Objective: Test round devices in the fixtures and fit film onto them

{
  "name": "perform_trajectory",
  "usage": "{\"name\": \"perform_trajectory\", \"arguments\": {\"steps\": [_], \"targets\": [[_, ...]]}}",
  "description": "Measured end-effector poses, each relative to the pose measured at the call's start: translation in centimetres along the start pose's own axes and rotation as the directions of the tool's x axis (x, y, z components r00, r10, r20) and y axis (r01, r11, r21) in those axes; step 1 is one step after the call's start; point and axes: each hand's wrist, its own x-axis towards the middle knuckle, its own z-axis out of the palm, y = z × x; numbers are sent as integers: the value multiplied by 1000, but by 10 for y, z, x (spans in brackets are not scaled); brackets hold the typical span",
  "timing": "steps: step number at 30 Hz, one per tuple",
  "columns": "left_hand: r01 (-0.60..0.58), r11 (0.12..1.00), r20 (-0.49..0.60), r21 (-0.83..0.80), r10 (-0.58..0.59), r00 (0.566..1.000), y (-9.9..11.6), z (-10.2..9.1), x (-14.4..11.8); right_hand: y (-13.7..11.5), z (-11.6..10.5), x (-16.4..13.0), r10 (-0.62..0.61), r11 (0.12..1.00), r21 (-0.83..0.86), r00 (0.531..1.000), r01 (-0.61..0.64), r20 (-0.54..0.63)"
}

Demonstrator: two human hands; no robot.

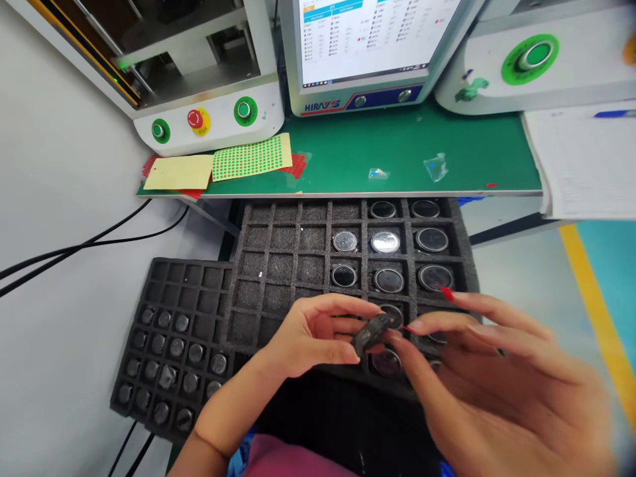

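Dark foam tray (pixel 283 265) under both hands. Right hand (pixel 507 377): thumb near forefinger, cannot tell whether grip pinches anything. Left hand (pixel 313 338): grip grasping dark device (pixel 370 336) over tray, long axis slanting, upper end pointing toward right fingertips.

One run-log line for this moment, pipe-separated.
left hand: holds dark part | right hand: close beside it, contact unclear | below: large foam tray, partly filled
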Motion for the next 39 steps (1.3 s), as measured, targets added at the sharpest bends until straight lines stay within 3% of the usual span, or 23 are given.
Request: {"name": "perform_trajectory", "arguments": {"steps": [3,7,11,17,23,39], "targets": [[-72,991,8,116,71,997,3,0,-1,-8,-4,0,200,975,108,979,-196,-27],[-174,944,45,279,169,985,7,-1,-3,-6,-10,4,403,857,264,895,-443,193],[-159,891,40,425,157,987,11,-3,-5,0,-9,10,463,750,339,817,-568,344],[-210,839,91,501,191,977,14,-3,-8,0,-6,12,513,671,372,764,-641,392],[-260,746,118,613,239,964,18,-1,-6,1,-4,12,539,658,370,753,-656,378],[-264,683,121,681,251,960,24,-2,-6,2,0,13,568,618,364,716,-697,407]]}}
